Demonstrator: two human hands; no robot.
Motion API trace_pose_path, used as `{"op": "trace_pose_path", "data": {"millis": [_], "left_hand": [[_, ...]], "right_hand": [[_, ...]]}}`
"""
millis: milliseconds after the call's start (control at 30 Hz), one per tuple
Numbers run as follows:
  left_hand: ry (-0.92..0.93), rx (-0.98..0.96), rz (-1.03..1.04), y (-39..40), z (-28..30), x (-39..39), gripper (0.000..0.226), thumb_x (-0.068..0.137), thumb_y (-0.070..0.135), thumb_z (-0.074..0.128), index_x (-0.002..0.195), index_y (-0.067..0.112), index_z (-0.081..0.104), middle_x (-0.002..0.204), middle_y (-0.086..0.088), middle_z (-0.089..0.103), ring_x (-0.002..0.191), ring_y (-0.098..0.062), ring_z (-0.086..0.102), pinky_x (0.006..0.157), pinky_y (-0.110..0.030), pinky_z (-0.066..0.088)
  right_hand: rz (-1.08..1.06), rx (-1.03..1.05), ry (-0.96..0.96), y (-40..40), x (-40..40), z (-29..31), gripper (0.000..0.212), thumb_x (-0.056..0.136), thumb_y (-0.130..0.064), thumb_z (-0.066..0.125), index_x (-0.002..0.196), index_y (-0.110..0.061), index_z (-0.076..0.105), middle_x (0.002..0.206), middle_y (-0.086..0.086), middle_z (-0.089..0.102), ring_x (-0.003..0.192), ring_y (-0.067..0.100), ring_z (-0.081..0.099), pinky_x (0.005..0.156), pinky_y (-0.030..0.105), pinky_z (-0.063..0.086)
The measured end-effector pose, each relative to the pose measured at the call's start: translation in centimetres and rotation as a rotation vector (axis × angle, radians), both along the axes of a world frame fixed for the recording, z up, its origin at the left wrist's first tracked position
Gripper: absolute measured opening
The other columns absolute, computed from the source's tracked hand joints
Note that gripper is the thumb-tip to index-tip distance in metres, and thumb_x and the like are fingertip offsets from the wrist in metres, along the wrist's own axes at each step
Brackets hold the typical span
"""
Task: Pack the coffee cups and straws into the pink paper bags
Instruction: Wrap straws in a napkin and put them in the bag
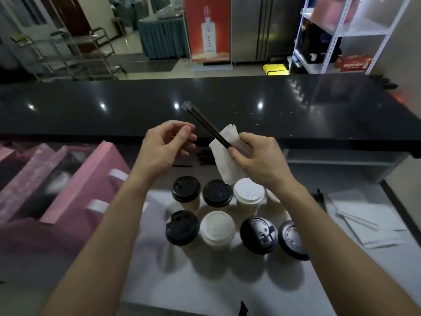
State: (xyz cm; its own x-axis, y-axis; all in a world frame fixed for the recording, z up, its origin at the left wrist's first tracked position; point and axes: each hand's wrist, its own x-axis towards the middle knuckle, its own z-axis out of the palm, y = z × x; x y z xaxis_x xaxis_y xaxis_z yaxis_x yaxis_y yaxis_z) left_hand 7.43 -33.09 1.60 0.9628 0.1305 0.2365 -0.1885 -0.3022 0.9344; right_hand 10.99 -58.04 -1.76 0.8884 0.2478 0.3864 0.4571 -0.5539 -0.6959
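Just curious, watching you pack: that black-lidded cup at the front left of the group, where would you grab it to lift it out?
Take the front-left black-lidded cup from its left side, fingers round the paper wall just under the lid. It stands upright, and its left is open counter, while the white-lidded cup stands close on its right. Gripping only the lid might pop it off.

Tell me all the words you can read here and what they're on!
None can be read.
Red poster with a white bottle: characters too blurred.
Red box on the shelf: white print too small.
Two black printed lids at front right: pale markings too blurred.
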Motion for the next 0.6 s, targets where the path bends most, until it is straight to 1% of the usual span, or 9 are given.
{"op": "trace_pose_path", "data": {"millis": [167,200,267,300,367,433,467,533,600], "left_hand": [[-0.117,0.222,0.100,14.1,1.8,-3.5,0.009,0.107,0.020,0.070,0.109,0.021,0.079,0.089,0.001,0.081,0.080,-0.012,0.078,0.068,-0.021,0.059],[-0.115,0.261,0.132,16.7,1.7,-3.9,0.011,0.107,0.017,0.069,0.107,0.024,0.079,0.088,0.003,0.080,0.079,-0.011,0.077,0.070,-0.022,0.059],[-0.085,0.394,0.167,21.6,1.2,-4.5,0.027,0.104,0.005,0.063,0.107,0.029,0.077,0.092,0.010,0.078,0.087,-0.008,0.075,0.080,-0.029,0.060],[-0.078,0.529,0.156,23.8,0.9,-4.5,0.037,0.100,-0.002,0.060,0.110,0.031,0.076,0.100,0.013,0.077,0.097,-0.007,0.073,0.087,-0.033,0.060],[-0.089,0.913,0.055,27.0,0.2,-3.9,0.056,0.090,-0.010,0.062,0.123,0.034,0.073,0.128,0.011,0.068,0.125,-0.015,0.062,0.098,-0.040,0.054],[-0.119,1.263,-0.144,28.4,-0.4,-3.0,0.075,0.083,-0.010,0.070,0.140,0.039,0.067,0.160,0.005,0.050,0.154,-0.023,0.038,0.117,-0.048,0.041],[-0.150,1.380,-0.254,28.5,-0.9,-2.4,0.080,0.083,-0.007,0.074,0.146,0.042,0.063,0.172,0.002,0.038,0.163,-0.024,0.024,0.127,-0.050,0.029],[-0.235,1.473,-0.437,28.3,-2.1,-1.4,0.071,0.091,0.006,0.075,0.150,0.042,0.061,0.179,0.000,0.026,0.169,-0.022,0.009,0.135,-0.048,0.010],[-0.331,1.426,-0.538,28.0,-2.6,-0.5,0.044,0.099,0.020,0.071,0.140,0.036,0.071,0.175,-0.001,0.037,0.169,-0.023,0.014,0.136,-0.045,0.006]], "right_hand": [[-0.008,0.028,-0.026,11.1,-2.1,-0.1,0.039,0.097,-0.027,0.074,0.073,-0.009,0.048,0.062,0.005,0.049,0.061,0.026,0.046,0.059,0.044,0.038],[-0.026,0.039,-0.016,13.1,-2.6,-0.2,0.040,0.097,-0.027,0.074,0.073,-0.008,0.047,0.062,0.004,0.047,0.060,0.026,0.045,0.058,0.044,0.038],[-0.055,0.059,0.017,16.8,-3.6,-0.5,0.040,0.096,-0.027,0.074,0.073,-0.007,0.048,0.062,0.005,0.049,0.059,0.021,0.044,0.058,0.043,0.039],[-0.069,0.056,0.031,18.3,-4.2,-0.8,0.040,0.096,-0.027,0.075,0.073,-0.007,0.049,0.062,0.006,0.050,0.059,0.020,0.044,0.057,0.042,0.039],[-0.112,0.034,0.041,20.7,-5.2,-1.2,0.042,0.095,-0.027,0.075,0.071,-0.008,0.047,0.060,0.004,0.048,0.057,0.018,0.042,0.057,0.040,0.035],[-0.165,0.033,0.055,22.2,-6.0,-1.7,0.045,0.094,-0.027,0.075,0.068,-0.011,0.043,0.057,-0.001,0.044,0.055,0.016,0.038,0.055,0.038,0.032],[-0.190,0.033,0.061,22.7,-6.4,-1.8,0.046,0.094,-0.027,0.075,0.067,-0.013,0.041,0.057,-0.003,0.042,0.054,0.014,0.037,0.054,0.037,0.031],[-0.239,0.018,0.064,23.4,-7.3,-1.8,0.047,0.093,-0.028,0.075,0.067,-0.013,0.039,0.056,-0.003,0.041,0.054,0.015,0.036,0.055,0.038,0.032],[-0.283,-0.002,0.055,23.5,-8.0,-1.8,0.045,0.094,-0.028,0.075,0.069,-0.011,0.041,0.057,-0.001,0.042,0.055,0.017,0.037,0.056,0.040,0.035]]}}
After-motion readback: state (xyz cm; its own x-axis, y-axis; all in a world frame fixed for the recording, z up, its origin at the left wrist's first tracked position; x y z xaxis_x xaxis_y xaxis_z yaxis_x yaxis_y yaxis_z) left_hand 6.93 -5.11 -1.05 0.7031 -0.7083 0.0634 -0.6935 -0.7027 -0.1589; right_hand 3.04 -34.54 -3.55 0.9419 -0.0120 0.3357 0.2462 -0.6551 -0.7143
